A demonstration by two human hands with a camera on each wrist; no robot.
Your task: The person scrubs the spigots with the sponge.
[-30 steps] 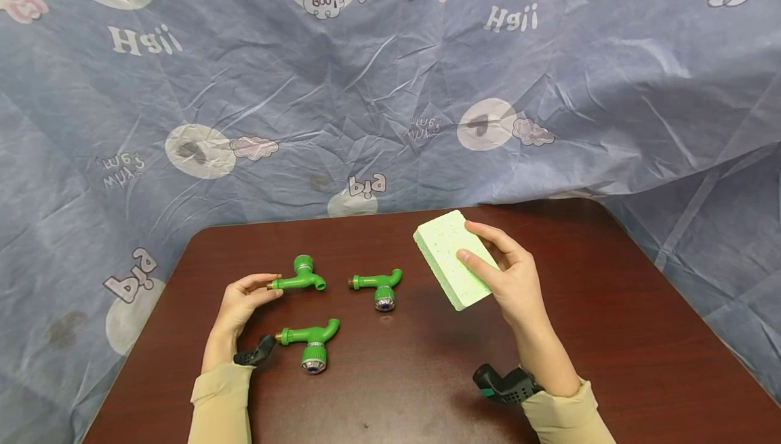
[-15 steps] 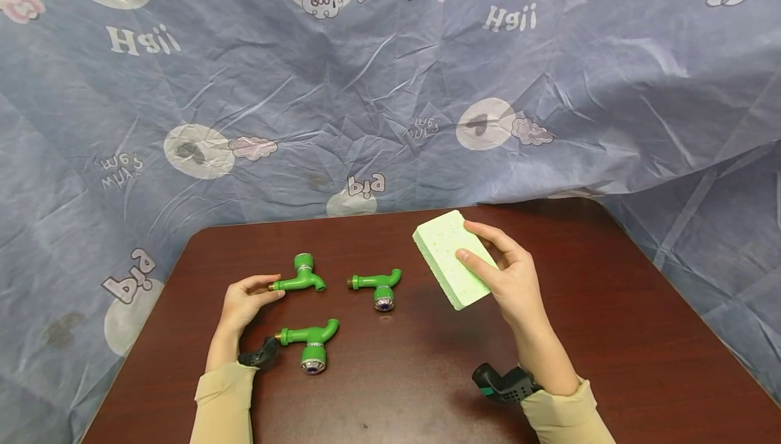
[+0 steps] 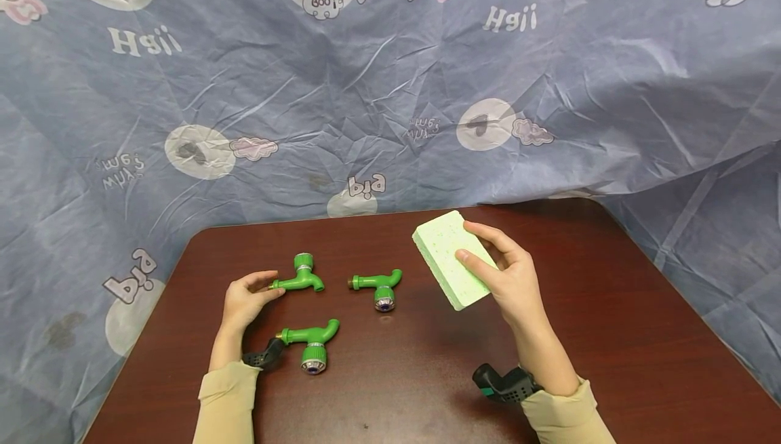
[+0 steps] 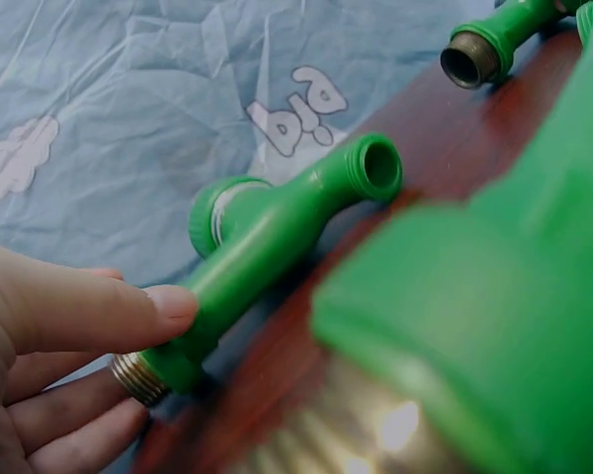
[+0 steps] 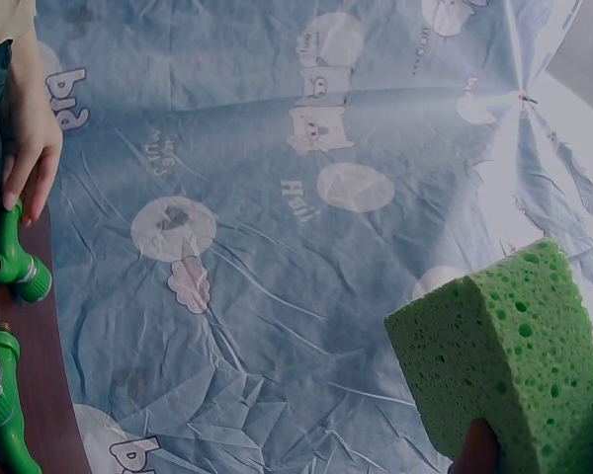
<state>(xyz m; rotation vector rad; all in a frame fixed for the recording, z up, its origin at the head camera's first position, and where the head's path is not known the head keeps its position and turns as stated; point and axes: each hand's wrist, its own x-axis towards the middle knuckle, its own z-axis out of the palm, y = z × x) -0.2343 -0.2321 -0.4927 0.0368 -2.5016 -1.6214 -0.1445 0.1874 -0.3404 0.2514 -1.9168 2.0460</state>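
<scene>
Pick-up step: left hand (image 3: pixel 244 298) pinches the brass-threaded end of the green plastic tap (image 3: pixel 299 280) lying toward the worktop's (image 3: pixel 610 322) far-left corner, right hand (image 3: pixel 512 281) grips the pale green rectangular sponge (image 3: pixel 442 251) aloft; next, likely lift tap to sponge.

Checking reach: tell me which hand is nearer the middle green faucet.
Left. The left hand pinches the far-left faucet beside the middle faucet; right hand holds the sponge.
</scene>
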